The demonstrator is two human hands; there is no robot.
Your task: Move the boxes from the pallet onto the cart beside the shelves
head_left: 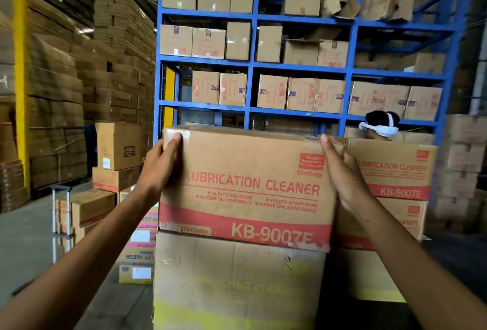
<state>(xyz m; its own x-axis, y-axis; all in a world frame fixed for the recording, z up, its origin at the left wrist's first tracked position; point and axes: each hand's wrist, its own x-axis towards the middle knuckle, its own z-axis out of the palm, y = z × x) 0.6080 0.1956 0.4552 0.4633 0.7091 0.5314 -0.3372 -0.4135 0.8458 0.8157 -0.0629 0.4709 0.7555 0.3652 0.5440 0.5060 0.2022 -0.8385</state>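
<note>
A brown carton printed "LUBRICATION CLEANER KB-9007E" [245, 184] sits on top of a plain, worn carton [237, 285] straight in front of me. My left hand [160, 163] presses flat on its left side near the top corner. My right hand [342, 171] grips its right side, fingers over the top edge. To the right a second stack of the same cartons [395, 171] stands close against it. A cart [62, 213] with a metal handle and low boxes on it stands at the left on the floor.
Blue shelving [300, 69] full of cartons rises behind the stacks. A person's head with a white headset [379, 125] shows behind the right stack. Small boxes [137, 250] are piled left of my stack. Tall stacks of flat cardboard [79, 79] and a yellow post [19, 79] fill the left.
</note>
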